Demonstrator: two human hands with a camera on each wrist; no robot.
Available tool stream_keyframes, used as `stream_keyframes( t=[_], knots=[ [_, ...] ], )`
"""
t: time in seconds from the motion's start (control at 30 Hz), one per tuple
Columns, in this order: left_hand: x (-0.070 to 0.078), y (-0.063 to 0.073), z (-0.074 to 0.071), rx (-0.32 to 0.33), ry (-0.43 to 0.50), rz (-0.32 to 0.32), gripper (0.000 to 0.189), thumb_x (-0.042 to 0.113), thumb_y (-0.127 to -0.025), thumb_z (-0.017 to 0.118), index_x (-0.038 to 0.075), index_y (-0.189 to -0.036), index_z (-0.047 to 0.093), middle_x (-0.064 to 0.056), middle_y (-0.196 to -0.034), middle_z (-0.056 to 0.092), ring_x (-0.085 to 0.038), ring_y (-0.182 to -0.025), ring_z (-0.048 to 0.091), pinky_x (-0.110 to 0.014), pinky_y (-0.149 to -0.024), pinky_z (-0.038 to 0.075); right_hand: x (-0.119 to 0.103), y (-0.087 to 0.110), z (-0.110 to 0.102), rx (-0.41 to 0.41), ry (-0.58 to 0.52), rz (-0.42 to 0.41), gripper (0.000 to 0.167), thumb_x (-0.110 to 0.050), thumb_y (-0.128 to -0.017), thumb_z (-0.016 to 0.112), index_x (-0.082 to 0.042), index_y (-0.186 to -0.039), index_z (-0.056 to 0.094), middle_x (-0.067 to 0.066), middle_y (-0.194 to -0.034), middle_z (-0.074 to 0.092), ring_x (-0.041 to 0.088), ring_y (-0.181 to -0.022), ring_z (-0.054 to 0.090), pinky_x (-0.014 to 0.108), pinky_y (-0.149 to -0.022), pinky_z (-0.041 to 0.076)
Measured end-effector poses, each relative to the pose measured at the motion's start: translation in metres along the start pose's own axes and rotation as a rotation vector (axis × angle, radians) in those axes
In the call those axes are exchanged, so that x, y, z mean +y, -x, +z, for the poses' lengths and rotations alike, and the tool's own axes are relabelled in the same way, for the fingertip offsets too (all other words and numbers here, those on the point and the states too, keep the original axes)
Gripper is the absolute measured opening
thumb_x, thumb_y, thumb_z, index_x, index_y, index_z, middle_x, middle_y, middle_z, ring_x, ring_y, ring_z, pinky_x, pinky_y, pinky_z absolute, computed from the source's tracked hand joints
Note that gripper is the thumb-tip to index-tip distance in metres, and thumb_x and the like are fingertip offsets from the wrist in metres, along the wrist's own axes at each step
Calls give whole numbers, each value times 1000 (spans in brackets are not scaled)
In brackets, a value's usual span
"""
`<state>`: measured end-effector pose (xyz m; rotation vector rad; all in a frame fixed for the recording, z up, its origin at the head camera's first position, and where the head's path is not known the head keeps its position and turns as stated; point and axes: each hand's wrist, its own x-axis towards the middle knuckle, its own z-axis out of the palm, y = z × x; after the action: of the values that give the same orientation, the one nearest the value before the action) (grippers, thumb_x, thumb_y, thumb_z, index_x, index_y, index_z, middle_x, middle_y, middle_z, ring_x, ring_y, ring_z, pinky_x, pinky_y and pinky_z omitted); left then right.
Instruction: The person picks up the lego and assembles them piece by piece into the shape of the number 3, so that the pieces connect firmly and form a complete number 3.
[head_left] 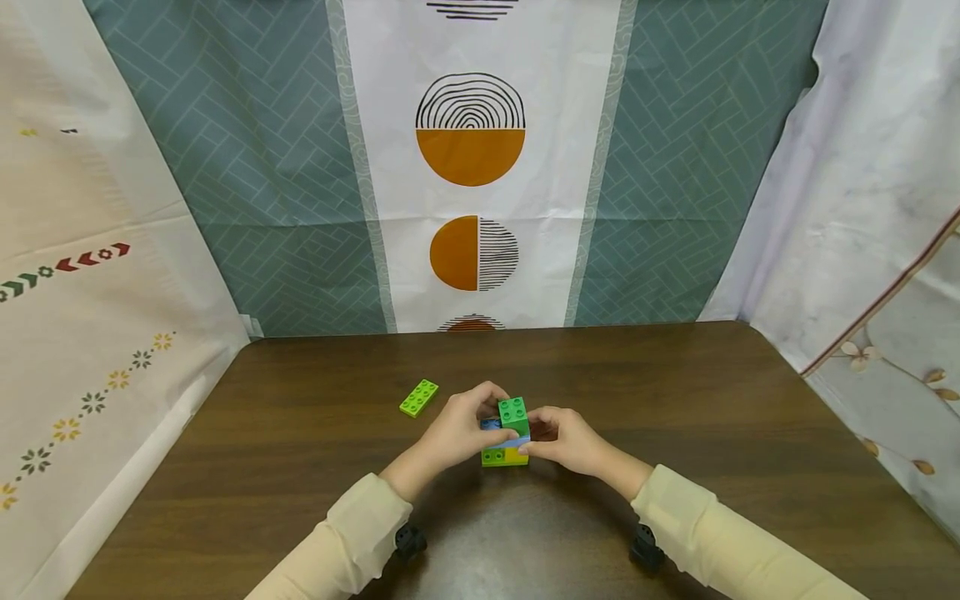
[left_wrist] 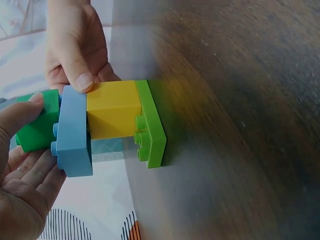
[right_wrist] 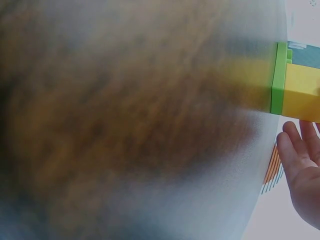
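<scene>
A small stack of toy building bricks stands between the hands. At its base a lime green plate (left_wrist: pixel 155 127) rests on the table, with a yellow brick (left_wrist: pixel 114 109) on one end. A blue brick (left_wrist: pixel 74 132) lies across the yellow one and overhangs to the left. On top sits a green brick (head_left: pixel 513 415). My left hand (head_left: pixel 459 429) pinches the green brick, thumb in front, fingers under the blue overhang. From the other side my right hand (head_left: pixel 573 442) grips the stack, its thumb pressing the yellow brick just below the blue one.
Back and left of the stack, a second lime green plate (head_left: pixel 418 398) lies flat on the dark wooden table (head_left: pixel 300 375). Patterned cloth (head_left: pixel 285 167) hangs behind the table, with pale cloths along both sides. A dark wrist device (head_left: pixel 410 540) sits under each sleeve.
</scene>
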<state>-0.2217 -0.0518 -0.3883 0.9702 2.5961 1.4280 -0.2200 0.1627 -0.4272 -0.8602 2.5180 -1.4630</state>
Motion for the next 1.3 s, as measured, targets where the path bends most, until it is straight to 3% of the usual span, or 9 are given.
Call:
stream_keyframes(
  t=[0.8, 1.3],
  knots=[
    [2, 0, 2, -9, -38, -34, 35, 12, -81, 76, 5, -109, 57, -9, -100, 68, -19, -89, 66, -28, -76, 55, 0, 0, 0, 0, 4, 5, 35, -14, -84, 72, 5, -111, 62, 16, -104, 66, 29, -93, 66, 32, -80, 55],
    [7, -3, 1, -28, -43, -22, 34, 9, -81, 75, 1, -109, 57, -10, -97, 67, -17, -85, 65, -24, -74, 55, 2, -1, 0, 4, 0, 14, 34, -13, -84, 72, 5, -111, 63, 15, -102, 66, 27, -90, 65, 28, -78, 55]
  ],
)
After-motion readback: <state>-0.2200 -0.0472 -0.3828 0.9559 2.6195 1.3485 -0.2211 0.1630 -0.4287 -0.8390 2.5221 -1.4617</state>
